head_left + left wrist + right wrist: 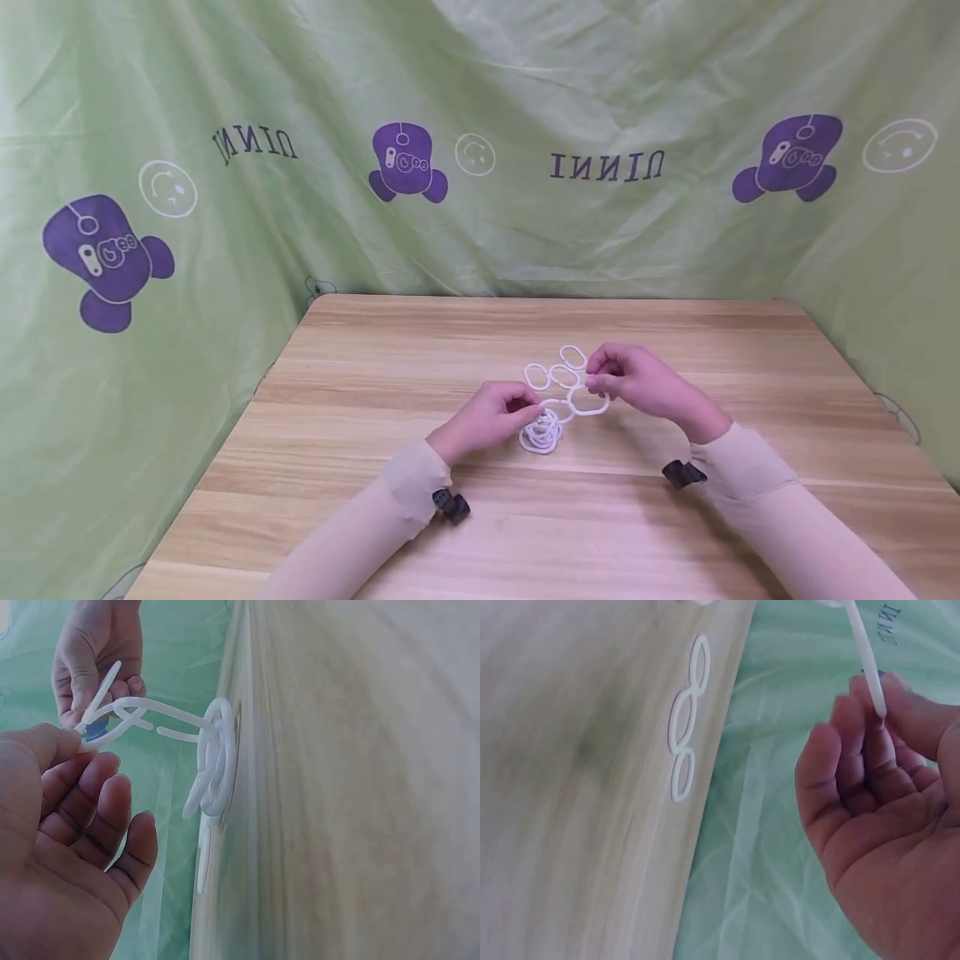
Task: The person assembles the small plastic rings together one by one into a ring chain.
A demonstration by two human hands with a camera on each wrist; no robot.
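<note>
Both our left hand [491, 417] and right hand [637, 382] pinch the white ring chain [558, 400] above the table [375, 400]; we keep links untwisted.

The white oval rings [558, 400] at the centre of the frame look like smooth, slightly translucent plastic with a soft sheen. The light wooden desk [375, 400] beneath them shows a matt, fine straight grain. The pale green printed cloth backdrop [225, 83] filling the upper frame is thin, creased and faintly glossy. The beige sleeves [360, 525] look soft and matt.
</note>
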